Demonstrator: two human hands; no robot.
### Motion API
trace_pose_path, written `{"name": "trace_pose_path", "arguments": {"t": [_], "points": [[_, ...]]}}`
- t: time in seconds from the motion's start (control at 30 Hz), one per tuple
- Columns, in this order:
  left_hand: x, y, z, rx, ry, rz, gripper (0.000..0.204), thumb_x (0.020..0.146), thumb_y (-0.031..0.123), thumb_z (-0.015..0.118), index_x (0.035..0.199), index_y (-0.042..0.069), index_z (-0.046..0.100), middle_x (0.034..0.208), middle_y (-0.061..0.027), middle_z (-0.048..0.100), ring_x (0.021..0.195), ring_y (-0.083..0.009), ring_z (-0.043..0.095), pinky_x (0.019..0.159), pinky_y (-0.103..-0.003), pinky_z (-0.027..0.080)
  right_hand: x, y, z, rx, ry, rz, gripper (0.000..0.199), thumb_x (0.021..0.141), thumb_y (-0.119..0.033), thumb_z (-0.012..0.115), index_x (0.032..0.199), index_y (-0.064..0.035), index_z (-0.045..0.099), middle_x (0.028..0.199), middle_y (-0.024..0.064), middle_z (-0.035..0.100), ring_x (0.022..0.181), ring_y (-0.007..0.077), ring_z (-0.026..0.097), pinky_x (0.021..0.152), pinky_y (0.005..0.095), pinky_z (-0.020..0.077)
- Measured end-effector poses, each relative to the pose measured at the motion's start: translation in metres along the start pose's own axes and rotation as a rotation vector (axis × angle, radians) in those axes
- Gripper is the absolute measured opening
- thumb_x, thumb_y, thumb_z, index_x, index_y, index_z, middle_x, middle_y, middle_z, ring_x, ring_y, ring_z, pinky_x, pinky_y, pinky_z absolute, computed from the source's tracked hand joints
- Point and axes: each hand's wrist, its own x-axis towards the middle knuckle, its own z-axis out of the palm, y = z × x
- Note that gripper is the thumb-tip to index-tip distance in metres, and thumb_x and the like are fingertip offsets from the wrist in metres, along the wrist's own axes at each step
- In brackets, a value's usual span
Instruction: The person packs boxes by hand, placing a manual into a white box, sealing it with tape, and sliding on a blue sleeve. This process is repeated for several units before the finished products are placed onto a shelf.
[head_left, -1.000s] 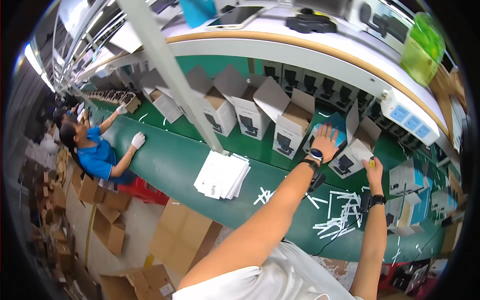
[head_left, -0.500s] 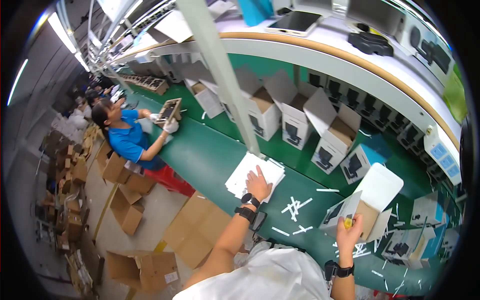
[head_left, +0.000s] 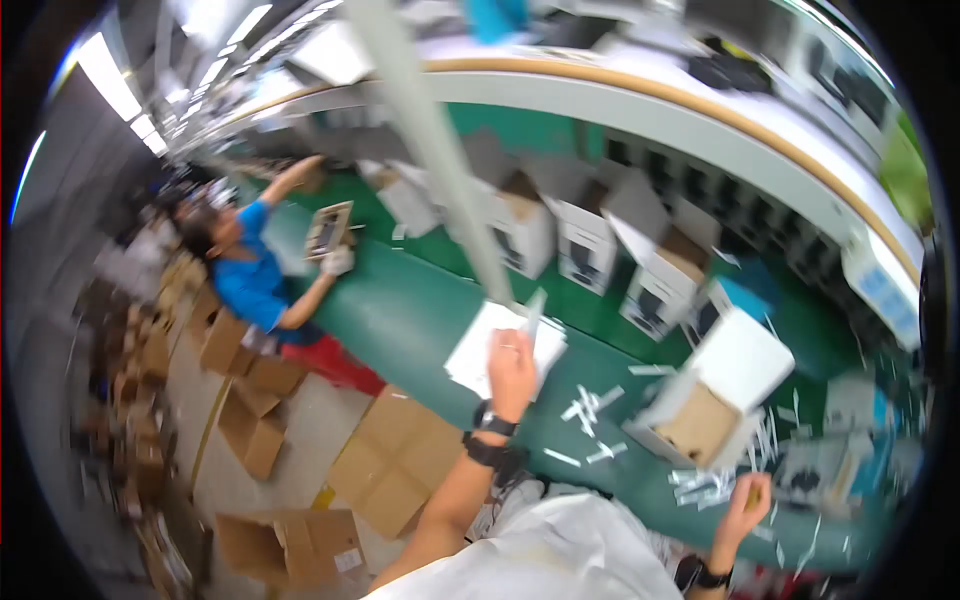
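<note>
The left hand (head_left: 511, 368) hides part of the papers (head_left: 470, 350), and the sheet (head_left: 537, 310) in its fingers is blurred. The yellow patch (head_left: 755, 495) at the right hand (head_left: 744, 513) is too small to tell. A post (head_left: 431, 150) hides part of a box (head_left: 527, 238); the top edge cuts off a blue thing (head_left: 495, 18).

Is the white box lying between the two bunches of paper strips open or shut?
Open. The box has its white flap swung out, and its brown inside shows.
</note>
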Motion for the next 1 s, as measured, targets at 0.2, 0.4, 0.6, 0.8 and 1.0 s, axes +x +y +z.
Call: {"name": "trace_pose_path", "arguments": {"t": [0.2, 0.4, 0.6, 0.8, 1.0], "points": [[0.010, 0.150, -0.039, -0.597, 0.155, 0.088, 0.071, 0.076, -0.009, 0.065, 0.139, -0.007, 0.031, 0.134, -0.0209, 0.047, 0.096, -0.0236, 0.064, 0.077, -0.035, 0.057, 0.016, -0.003, 0.057, 0.153, -0.009, 0.282, 0.036, 0.087, -0.009, 0.071, 0.115, -0.0080, 0.049, 0.096, -0.0010, 0.046, 0.082, 0.0094, 0.046, 0.072, 0.0233, 0.0425], [0.007, 0.170, 0.025, -0.398, 0.007, 0.686, 0.054, 0.072, -0.010, 0.067, 0.123, 0.001, 0.054, 0.098, -0.0165, 0.065, 0.082, -0.0342, 0.066, 0.065, -0.038, 0.055, 0.001, -0.011, 0.082, 0.277, -0.028, 0.255, 0.053, 0.081, -0.003, 0.073, 0.126, -0.0068, 0.045, 0.093, 0.0001, 0.046, 0.079, 0.0066, 0.047, 0.067, 0.0218, 0.0405], [-0.002, 0.153, 0.047, -0.153, -0.418, 0.806, 0.053, 0.073, 0.000, 0.073, 0.124, 0.003, 0.061, 0.095, -0.0107, 0.063, 0.089, -0.0334, 0.062, 0.075, -0.039, 0.054, -0.013, 0.016, 0.081, 0.113, -0.040, 0.373, 0.063, 0.081, -0.004, 0.076, 0.136, -0.0028, 0.043, 0.088, -0.0019, 0.048, 0.072, 0.0040, 0.045, 0.063, 0.0201, 0.0382], [-0.042, 0.110, 0.056, -0.320, -0.709, 0.055, 0.064, 0.080, 0.005, 0.073, 0.140, 0.004, 0.051, 0.126, -0.0202, 0.052, 0.105, -0.0364, 0.058, 0.086, -0.040, 0.053, 0.014, -0.016, 0.053, 0.025, -0.104, 0.069, 0.065, 0.077, -0.010, 0.079, 0.137, -0.0039, 0.056, 0.071, -0.0049, 0.042, 0.064, 0.0046, 0.040, 0.058, 0.0204, 0.0348], [-0.052, 0.150, 0.064, -0.377, -0.933, 0.593, 0.077, 0.080, 0.017, 0.077, 0.148, 0.004, 0.042, 0.153, -0.0249, 0.036, 0.131, -0.0453, 0.047, 0.104, -0.049, 0.045, 0.038, -0.051, 0.058, -0.506, -0.435, -0.151, 0.071, 0.082, -0.044, 0.071, 0.143, -0.0122, 0.052, 0.074, 0.0065, 0.067, 0.065, 0.0329, 0.066, 0.059, 0.0414, 0.0503]]}}
